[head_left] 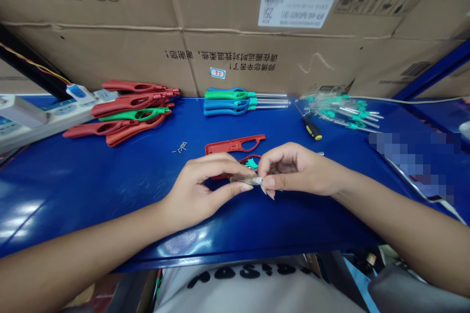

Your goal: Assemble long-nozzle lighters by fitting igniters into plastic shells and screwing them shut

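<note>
Between thumb and fingers, my left hand (205,183) pinches a small translucent lighter fuel tank (240,180), held just above the blue table. My right hand (288,171) has thumb and forefinger closed at the tank's white end; whether a separate small part is in them is hidden. Behind my hands lies a red lighter shell half (235,145), its inner side up. A second red lighter body (220,176) with a green trigger (251,163) is partly covered by my hands.
Red, orange and green lighter handles (125,105) are heaped at left, by a power strip (69,112). Blue and green lighters (227,106) stand in a row behind. Screws (180,147), a screwdriver (311,128), metal-tube parts (348,112) and a phone (414,171) lie about. Cardboard boxes (227,5) wall the back.
</note>
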`<action>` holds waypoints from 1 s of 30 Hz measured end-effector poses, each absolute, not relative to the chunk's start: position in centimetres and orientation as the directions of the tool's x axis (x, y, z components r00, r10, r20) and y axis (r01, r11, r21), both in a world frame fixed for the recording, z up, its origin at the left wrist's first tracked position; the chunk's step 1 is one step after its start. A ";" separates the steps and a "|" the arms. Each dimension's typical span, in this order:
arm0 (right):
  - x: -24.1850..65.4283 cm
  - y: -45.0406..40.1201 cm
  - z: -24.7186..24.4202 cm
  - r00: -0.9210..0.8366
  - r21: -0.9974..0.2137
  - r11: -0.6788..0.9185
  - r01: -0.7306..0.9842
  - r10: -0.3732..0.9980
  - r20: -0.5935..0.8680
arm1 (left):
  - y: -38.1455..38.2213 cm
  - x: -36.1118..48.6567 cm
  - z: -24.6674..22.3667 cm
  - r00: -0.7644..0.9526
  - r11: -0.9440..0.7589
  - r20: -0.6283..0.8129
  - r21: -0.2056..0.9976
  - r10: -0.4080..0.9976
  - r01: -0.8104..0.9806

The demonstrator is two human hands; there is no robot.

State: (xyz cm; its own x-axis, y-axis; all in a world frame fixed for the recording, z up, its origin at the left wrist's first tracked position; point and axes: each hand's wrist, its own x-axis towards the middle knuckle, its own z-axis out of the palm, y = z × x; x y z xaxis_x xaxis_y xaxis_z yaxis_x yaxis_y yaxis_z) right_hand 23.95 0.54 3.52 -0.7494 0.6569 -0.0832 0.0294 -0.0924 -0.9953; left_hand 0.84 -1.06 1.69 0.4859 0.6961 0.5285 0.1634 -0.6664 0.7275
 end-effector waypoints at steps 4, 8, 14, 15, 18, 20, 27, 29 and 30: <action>23.9 0.8 3.4 -0.731 -0.991 -0.127 0.044 0.672 -0.119 | -0.9 0.8 1.5 0.490 -0.629 0.501 0.765 0.714 0.135; 23.9 1.1 3.4 -0.671 -0.988 -0.144 0.061 0.727 -0.148 | -0.8 1.0 1.3 0.470 -0.561 0.454 0.821 0.757 0.111; 23.9 1.3 3.0 -0.661 -0.983 -0.184 0.020 0.735 -0.151 | -0.8 1.2 1.0 0.457 -0.438 0.351 0.894 0.817 0.096; 23.9 1.3 2.9 -0.667 -0.981 -0.191 0.014 0.729 -0.152 | -0.8 1.1 0.9 0.455 -0.431 0.346 0.897 0.821 0.096; 23.8 1.3 2.7 -0.668 -0.978 -0.210 -0.019 0.730 -0.144 | -0.8 1.1 0.8 0.449 -0.423 0.341 0.901 0.826 0.095; 23.7 1.3 2.6 -0.657 -0.971 -0.237 -0.035 0.738 -0.156 | -0.7 1.1 0.8 0.449 -0.429 0.351 0.900 0.822 0.082; 23.6 1.0 2.7 -0.656 -0.930 -0.361 -0.070 0.719 -0.230 | -0.8 1.2 0.7 0.456 -0.474 0.392 0.877 0.799 0.077; 23.6 1.0 2.6 -0.655 -0.926 -0.369 -0.076 0.719 -0.232 | -0.9 1.1 0.5 0.441 -0.476 0.397 0.876 0.805 0.081; 23.6 1.0 2.6 -0.653 -0.928 -0.365 -0.076 0.721 -0.230 | -1.0 1.1 0.4 0.434 -0.479 0.401 0.874 0.807 0.083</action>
State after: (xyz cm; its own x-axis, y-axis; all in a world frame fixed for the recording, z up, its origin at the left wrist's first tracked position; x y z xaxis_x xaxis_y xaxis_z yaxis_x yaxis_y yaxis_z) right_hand 23.58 0.97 2.61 -0.6530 0.7215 -0.2304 -0.0758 -0.3649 -0.9279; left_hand 1.06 -0.96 0.41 0.4335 0.8070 0.4010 0.0833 -0.4790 0.8739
